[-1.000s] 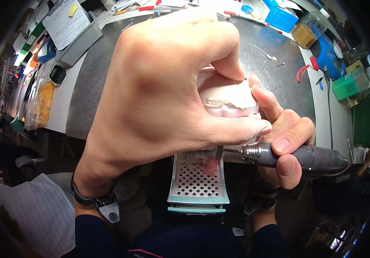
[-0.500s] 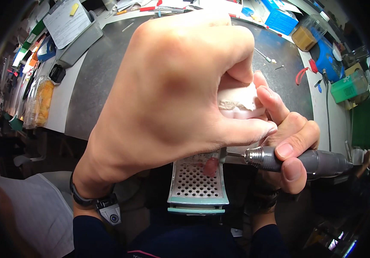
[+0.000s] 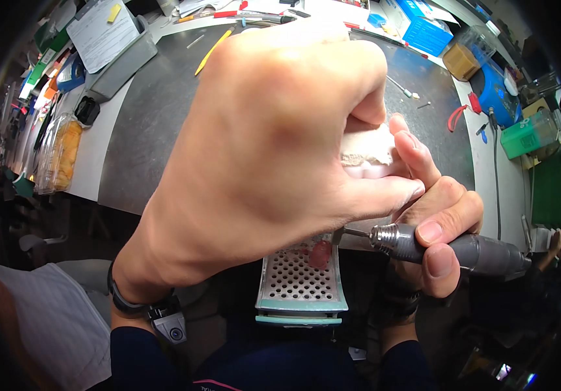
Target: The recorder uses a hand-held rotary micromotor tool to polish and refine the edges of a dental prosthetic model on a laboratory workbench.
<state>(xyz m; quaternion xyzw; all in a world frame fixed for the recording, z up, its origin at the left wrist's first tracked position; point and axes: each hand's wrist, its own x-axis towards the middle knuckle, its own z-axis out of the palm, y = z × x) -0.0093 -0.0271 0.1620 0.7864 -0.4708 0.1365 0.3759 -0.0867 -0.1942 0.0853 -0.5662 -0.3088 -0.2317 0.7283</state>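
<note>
My left hand [image 3: 261, 137], large in the foreground, is curled round a white plaster piece [image 3: 366, 144] with a smooth, pale, bumpy lower edge, which looks like a dental cast. Its thumb lies below the piece, and much of the piece is hidden by the hand. In my right hand [image 3: 446, 218] is a dark grey rotary handpiece [image 3: 482, 251], held between thumb and fingers. The handpiece's metal shank points left, and its tip sits just under my left thumb. Fingertips of my right hand also reach up against the plaster piece.
Below the hands juts a perforated tray [image 3: 300, 274] with pale green edging and a reddish translucent lump [image 3: 320, 255] on it. A yellow pencil-like stick [image 3: 214, 51] lies on the dark work mat [image 3: 143, 130]. Clear tubs, a blue box [image 3: 425, 29] and papers surround it.
My left hand and the plaster piece have shifted slightly right, uncovering the yellow stick. The handpiece stays almost where it was, still in my right hand.
</note>
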